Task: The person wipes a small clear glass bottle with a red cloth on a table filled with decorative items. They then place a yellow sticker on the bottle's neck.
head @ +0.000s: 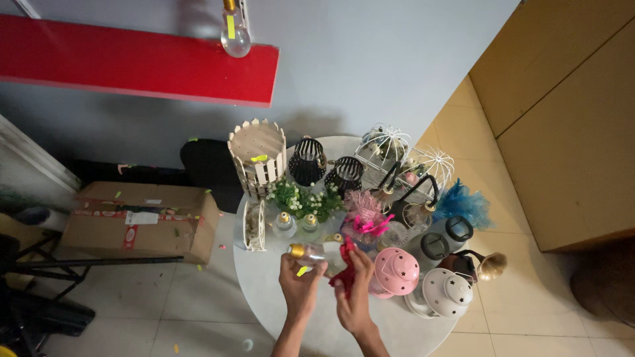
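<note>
My left hand (pixel 301 284) holds a clear glass bulb-shaped bottle (pixel 316 252) with a gold cap, lying sideways over the round white table (pixel 264 281). My right hand (pixel 354 291) presses a red cloth (pixel 345 263) against the bottle's wide end. Two more small clear bottles with gold caps (pixel 296 226) stand just behind. A pink lantern (pixel 395 270) and a white lantern (pixel 444 292) with star cut-outs sit to the right of my hands.
A white picket-fence pot (pixel 258 157), black wire baskets (pixel 307 160), white wire cages (pixel 385 147), green plants, pink and blue feathers crowd the table's back. A cardboard box (pixel 142 221) lies on the floor at left. A bulb (pixel 235 36) hangs by a red shelf (pixel 132 63).
</note>
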